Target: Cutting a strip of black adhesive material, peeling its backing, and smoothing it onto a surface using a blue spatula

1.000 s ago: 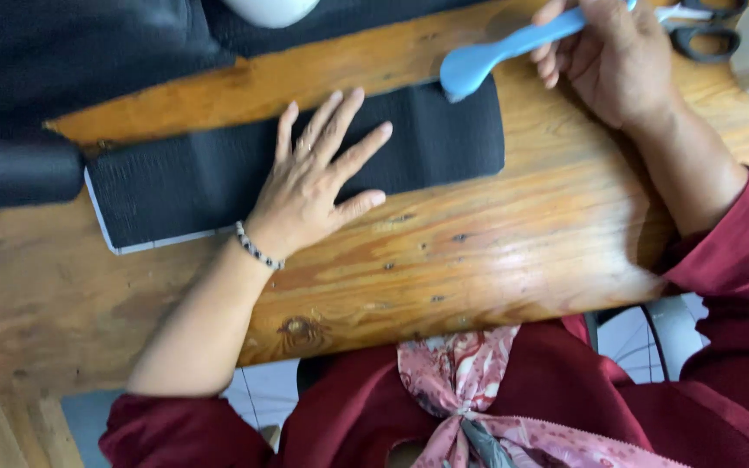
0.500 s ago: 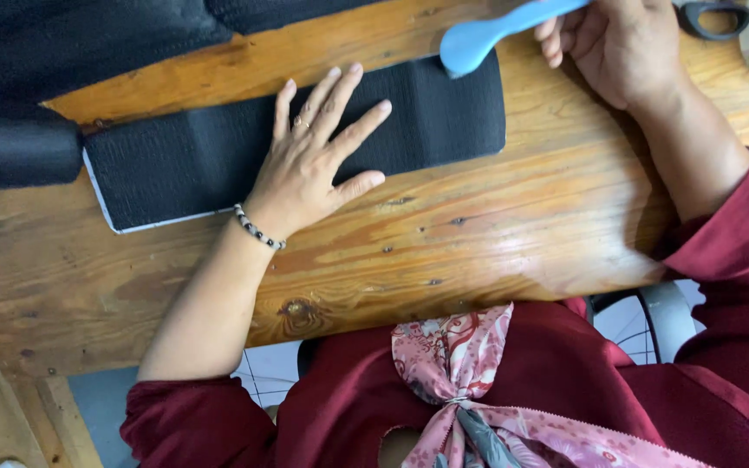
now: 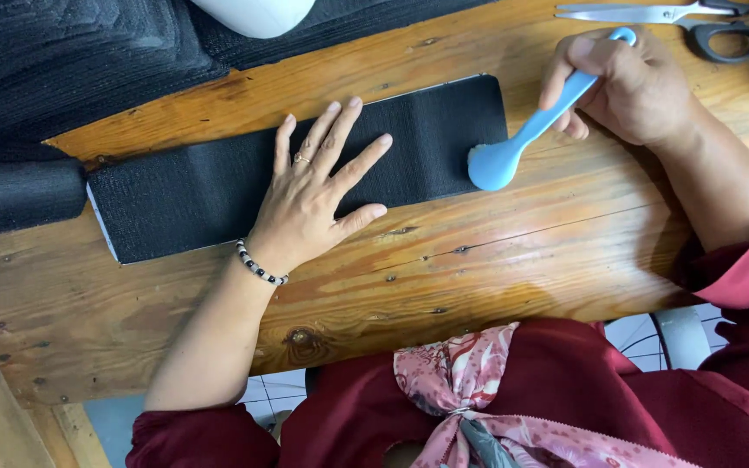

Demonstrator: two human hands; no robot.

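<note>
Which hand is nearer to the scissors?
The right hand. It grips a blue brush just below the scissors. The left hand lies flat on the black strip, far to their left.

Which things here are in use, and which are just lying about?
In use: black strip under the left hand; blue brush in the right hand, its head at the strip's edge.
Lying about: scissors, black roll, white object.

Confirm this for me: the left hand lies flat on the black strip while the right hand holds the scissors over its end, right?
Not quite. The right hand holds a blue brush, not the scissors, which lie untouched on the table. The left hand does lie flat on the black strip, as the head view shows.
</note>
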